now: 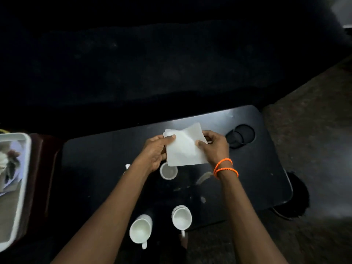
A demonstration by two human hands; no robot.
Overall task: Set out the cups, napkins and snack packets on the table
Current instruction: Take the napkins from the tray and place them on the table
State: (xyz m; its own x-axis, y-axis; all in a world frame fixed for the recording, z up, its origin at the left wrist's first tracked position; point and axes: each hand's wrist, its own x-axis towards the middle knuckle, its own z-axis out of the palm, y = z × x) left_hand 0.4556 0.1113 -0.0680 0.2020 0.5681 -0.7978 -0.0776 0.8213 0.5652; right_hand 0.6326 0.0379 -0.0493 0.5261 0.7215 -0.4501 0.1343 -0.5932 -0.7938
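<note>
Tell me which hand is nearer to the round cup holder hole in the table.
Right. The right hand holds the napkin's edge just beside the cup holder hole; the left hand is on the napkin's far side from it.

Cups: three white ones on the table (247,168) – first cup (168,171), second cup (140,229), third cup (182,218)
Napkins: one visible sheet, napkin (183,147)
Trays: one, tray (21,187)
Wrist bands: two, orange bands (224,167)
</note>
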